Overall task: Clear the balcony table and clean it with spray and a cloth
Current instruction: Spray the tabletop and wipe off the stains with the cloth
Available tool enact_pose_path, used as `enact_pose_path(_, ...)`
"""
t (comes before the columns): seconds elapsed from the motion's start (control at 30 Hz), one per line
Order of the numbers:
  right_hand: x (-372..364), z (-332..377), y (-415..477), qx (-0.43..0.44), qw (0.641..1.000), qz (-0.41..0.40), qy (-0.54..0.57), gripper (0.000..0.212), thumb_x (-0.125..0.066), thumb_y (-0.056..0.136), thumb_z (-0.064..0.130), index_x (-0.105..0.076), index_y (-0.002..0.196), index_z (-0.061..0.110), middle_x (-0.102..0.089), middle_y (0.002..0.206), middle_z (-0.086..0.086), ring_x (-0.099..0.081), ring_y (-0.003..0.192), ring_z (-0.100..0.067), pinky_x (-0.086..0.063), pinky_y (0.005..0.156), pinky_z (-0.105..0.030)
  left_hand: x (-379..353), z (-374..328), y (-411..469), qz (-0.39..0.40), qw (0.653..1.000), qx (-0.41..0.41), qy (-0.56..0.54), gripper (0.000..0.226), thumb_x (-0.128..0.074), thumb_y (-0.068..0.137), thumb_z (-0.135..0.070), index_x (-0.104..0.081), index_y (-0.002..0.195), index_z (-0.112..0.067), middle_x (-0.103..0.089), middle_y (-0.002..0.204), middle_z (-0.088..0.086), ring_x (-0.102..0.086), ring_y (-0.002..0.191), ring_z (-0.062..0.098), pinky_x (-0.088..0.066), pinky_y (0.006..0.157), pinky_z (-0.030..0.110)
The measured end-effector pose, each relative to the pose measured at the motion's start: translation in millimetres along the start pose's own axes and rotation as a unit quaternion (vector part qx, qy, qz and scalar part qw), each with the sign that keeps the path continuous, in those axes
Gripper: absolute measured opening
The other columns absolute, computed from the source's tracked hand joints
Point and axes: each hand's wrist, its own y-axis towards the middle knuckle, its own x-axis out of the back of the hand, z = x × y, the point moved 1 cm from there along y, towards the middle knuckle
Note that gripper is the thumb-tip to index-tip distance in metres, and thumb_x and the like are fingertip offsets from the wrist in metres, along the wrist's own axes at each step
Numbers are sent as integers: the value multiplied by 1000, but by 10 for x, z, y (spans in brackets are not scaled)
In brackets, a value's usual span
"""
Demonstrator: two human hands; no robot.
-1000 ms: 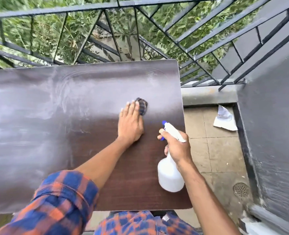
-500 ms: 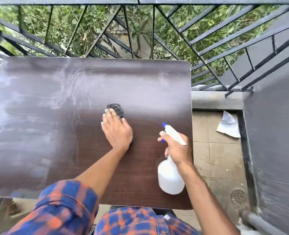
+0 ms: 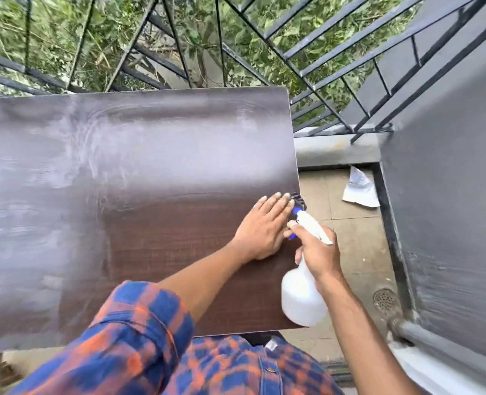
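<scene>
The dark brown wooden table (image 3: pixel 139 172) fills the left and middle of the view, its far half streaked with pale wet smears. My left hand (image 3: pixel 263 225) lies flat on a dark striped cloth (image 3: pixel 299 201), pressing it at the table's right edge; only a corner of the cloth shows past my fingertips. My right hand (image 3: pixel 317 252) grips the neck of a white spray bottle (image 3: pixel 301 297) with a blue nozzle, held just off the table's right front corner, close beside my left hand.
A black metal railing (image 3: pixel 307 67) runs behind and to the right of the table, with greenery beyond. A crumpled white paper (image 3: pixel 360 189) lies on the tiled floor (image 3: pixel 350 232) to the right. A floor drain (image 3: pixel 385 299) and a grey wall (image 3: pixel 450 195) stand at right.
My left hand has slid the cloth from the table's middle to its right edge, ending beside the spray bottle. My right hand has kept the bottle in about the same place.
</scene>
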Motion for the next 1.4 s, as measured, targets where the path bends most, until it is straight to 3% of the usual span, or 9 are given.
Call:
enact_pose_path(0.1, -119, -54, -93, -15, 999, 26, -13, 22, -73, 93, 16, -72, 85, -5, -71, 74, -16, -39, 32, -17, -35, 44, -27, 74, 290, -207, -19, 1000, 1, 2, 61, -43, 99, -38, -34, 154, -10, -31, 161, 8, -26, 149, 28, -19, 122, 46)
enact_pose_path(0.27, -437, -53, -254, -17, 994, 101, -45, 21, -73, 94, 16, -73, 85, -3, -73, 79, -9, -38, 33, -16, -34, 45, -29, 273, 972, -1019, -96, 967, 237, 1, 61, -47, 96, -33, -37, 152, -10, -36, 158, 11, -30, 147, 30, -28, 117, 51)
enact_pose_path(0.53, -804, -99, -529, 25, 975, 188, -111, 17, -74, 90, 22, -75, 80, 10, -73, 88, -25, -44, 40, -20, -38, 45, -25, 375, 1540, -2453, -197, 776, 599, -17, 65, -37, 94, -34, -35, 149, 1, -40, 150, 27, -37, 138, 45, -31, 112, 56)
enact_pose_path(0.7, -783, -216, -704, 32, 976, 183, -113, 18, -74, 90, 23, -75, 78, 10, -71, 88, -28, -44, 43, -22, -38, 44, -24, 297, 1083, -2403, -240, 688, 682, -63, 66, -40, 93, -32, -33, 150, 0, -37, 153, 24, -34, 141, 43, -26, 115, 58)
enact_pose_path(0.77, -688, -266, -778, 28, 980, 165, -107, 17, -74, 90, 23, -76, 78, 11, -73, 86, -24, -45, 42, -22, -39, 45, -26, 206, 778, -2251, -232, 709, 664, -61, 66, -41, 94, -33, -32, 150, -1, -37, 153, 23, -34, 141, 42, -27, 115, 59)
enact_pose_path(0.87, -484, -341, -863, 23, 987, 129, -91, 17, -75, 91, 22, -76, 77, 13, -76, 87, -19, -45, 40, -21, -40, 48, -29, 48, 202, -1923, -187, 797, 572, -43, 66, -43, 96, -33, -29, 152, -1, -33, 156, 21, -32, 143, 40, -24, 116, 55)
enact_pose_path(1.1, 121, -698, -1051, 1, 1000, 13, -26, 18, -73, 92, 13, -75, 78, 2, -73, 80, -27, -41, 38, -23, -36, 47, -30, -264, -818, -1099, 8, 983, 181, 11, 77, -47, 91, -38, -20, 157, -8, -19, 164, 14, -15, 151, 33, -17, 121, 53)
enact_pose_path(1.23, 372, -951, -1160, -17, 999, -33, 3, 15, -75, 90, 16, -81, 76, 18, -77, 82, -20, -45, 42, -19, -40, 50, -32, -389, -1084, -1095, 103, 993, 15, 59, 72, -26, 94, -40, -12, 158, -9, -9, 166, 13, -8, 152, 33, -13, 122, 52)
enact_pose_path(1.4, 360, -1126, -1287, -30, 999, -40, 10, 10, -74, 92, 15, -80, 87, 10, -76, 83, -22, -43, 37, -15, -39, 41, -25, -389, -806, -1506, 25, 996, -80, 39, 63, -45, 95, -38, -37, 151, -10, -33, 159, 12, -30, 147, 32, -24, 120, 48)
